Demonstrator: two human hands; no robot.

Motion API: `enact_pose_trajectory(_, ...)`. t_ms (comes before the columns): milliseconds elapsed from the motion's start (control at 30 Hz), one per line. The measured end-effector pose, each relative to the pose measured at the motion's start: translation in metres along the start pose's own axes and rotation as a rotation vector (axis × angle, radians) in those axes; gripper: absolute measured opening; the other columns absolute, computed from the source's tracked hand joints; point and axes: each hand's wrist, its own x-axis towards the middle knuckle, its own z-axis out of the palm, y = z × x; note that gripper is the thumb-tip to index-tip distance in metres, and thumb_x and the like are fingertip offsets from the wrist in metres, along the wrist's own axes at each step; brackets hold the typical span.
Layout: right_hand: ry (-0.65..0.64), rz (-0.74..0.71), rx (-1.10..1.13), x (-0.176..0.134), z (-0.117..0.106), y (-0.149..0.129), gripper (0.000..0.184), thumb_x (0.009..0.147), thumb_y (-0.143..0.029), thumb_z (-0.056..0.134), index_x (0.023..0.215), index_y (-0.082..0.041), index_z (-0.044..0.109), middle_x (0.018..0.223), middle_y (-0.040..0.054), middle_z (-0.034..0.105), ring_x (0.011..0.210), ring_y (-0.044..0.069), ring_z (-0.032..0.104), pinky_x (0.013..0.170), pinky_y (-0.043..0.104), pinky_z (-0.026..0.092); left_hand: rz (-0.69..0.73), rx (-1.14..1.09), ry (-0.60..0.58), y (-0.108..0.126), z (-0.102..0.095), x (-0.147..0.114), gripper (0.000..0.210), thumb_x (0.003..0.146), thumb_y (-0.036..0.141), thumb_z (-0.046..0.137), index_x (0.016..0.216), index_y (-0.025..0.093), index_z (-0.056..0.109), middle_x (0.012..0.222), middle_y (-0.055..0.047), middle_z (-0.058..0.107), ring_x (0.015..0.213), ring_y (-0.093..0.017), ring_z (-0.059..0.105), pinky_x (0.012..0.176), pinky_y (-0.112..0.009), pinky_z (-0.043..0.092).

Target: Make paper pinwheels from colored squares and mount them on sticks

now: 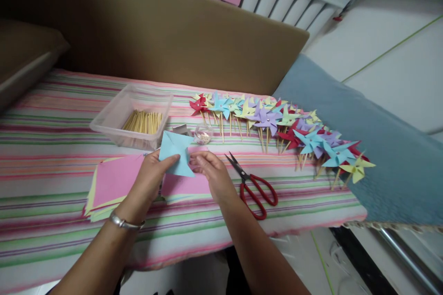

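A square of light blue paper (175, 147), with a crease or cut running in from a corner, is held up over the striped cloth. My left hand (155, 168) grips it from the left, thumb on its face. At its right edge, my right hand (209, 168) has its fingers curled together against the paper; whether they pinch it is hard to see. Beneath the hands lie a pink sheet (185, 185) and, to the left, a stack of coloured paper (116, 179). Scissors with red handles (252, 184) rest just right of my right hand, blades slightly apart.
A clear plastic box (110, 124) holds wooden sticks (143, 122). Beside it stands a small clear tub (203, 134) of tiny pieces. Many paper pinwheels (266, 117) on sticks line the right side. A brown board (173, 32) rises behind the striped cloth (51, 156).
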Motion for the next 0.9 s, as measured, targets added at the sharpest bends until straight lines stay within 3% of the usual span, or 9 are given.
enact_pose_trajectory(167, 0.064, 0.189, 0.125, 0.0018, -0.0034, -0.0015, 0.045, 0.071, -0.062, 0.059, 0.074, -0.016, 0.061, 0.071, 0.0037, 0.064, 0.064, 0.015, 0.061, 0.06, 0.027, 0.046, 0.063, 0.151, -0.053, -0.0013, 0.0034, -0.0022, 0.019, 0.06, 0.03, 0.074, 0.073, 0.017, 0.071, 0.067, -0.002, 0.067, 0.059, -0.018, 0.056, 0.061, -0.029, 0.045)
enact_pose_trajectory(400, 0.071, 0.241, 0.179, 0.0014, -0.0052, -0.0035, 0.039, 0.062, -0.042, 0.075, 0.086, -0.019, 0.056, 0.066, -0.0018, 0.062, 0.059, 0.013, 0.06, 0.058, 0.025, 0.044, 0.199, 0.338, -0.093, -0.003, 0.0058, -0.0037, 0.014, 0.065, 0.031, 0.069, 0.072, 0.019, 0.072, 0.069, -0.001, 0.067, 0.064, -0.018, 0.057, 0.063, -0.028, 0.045)
enact_pose_trajectory(533, 0.062, 0.276, 0.208, 0.0024, -0.0064, -0.0043, 0.04, 0.065, -0.05, 0.07, 0.087, -0.018, 0.059, 0.067, 0.0009, 0.063, 0.06, 0.014, 0.06, 0.058, 0.026, 0.043, 0.264, 0.473, -0.133, -0.0043, 0.0033, -0.0032, 0.018, 0.071, 0.031, 0.063, 0.08, 0.018, 0.071, 0.075, -0.001, 0.069, 0.07, -0.018, 0.058, 0.068, -0.027, 0.045)
enact_pose_trajectory(667, 0.068, 0.282, 0.211, 0.0018, -0.0063, -0.0056, 0.042, 0.065, -0.056, 0.069, 0.073, -0.016, 0.059, 0.062, 0.0005, 0.06, 0.059, 0.014, 0.059, 0.059, 0.027, 0.043, 0.28, 0.55, -0.148, -0.0048, 0.0009, -0.0029, 0.02, 0.074, 0.033, 0.061, 0.078, 0.016, 0.07, 0.071, -0.001, 0.066, 0.07, -0.017, 0.056, 0.067, -0.026, 0.043)
enact_pose_trajectory(900, 0.029, 0.184, 0.159, 0.0015, -0.0046, 0.002, 0.026, 0.056, -0.027, 0.078, 0.07, -0.016, 0.059, 0.063, -0.0025, 0.06, 0.06, 0.012, 0.056, 0.062, 0.027, 0.042, 0.149, 0.352, -0.072, -0.0039, -0.0008, 0.0, 0.019, 0.065, 0.032, 0.069, 0.074, 0.015, 0.069, 0.067, -0.001, 0.066, 0.064, -0.016, 0.056, 0.064, -0.026, 0.044)
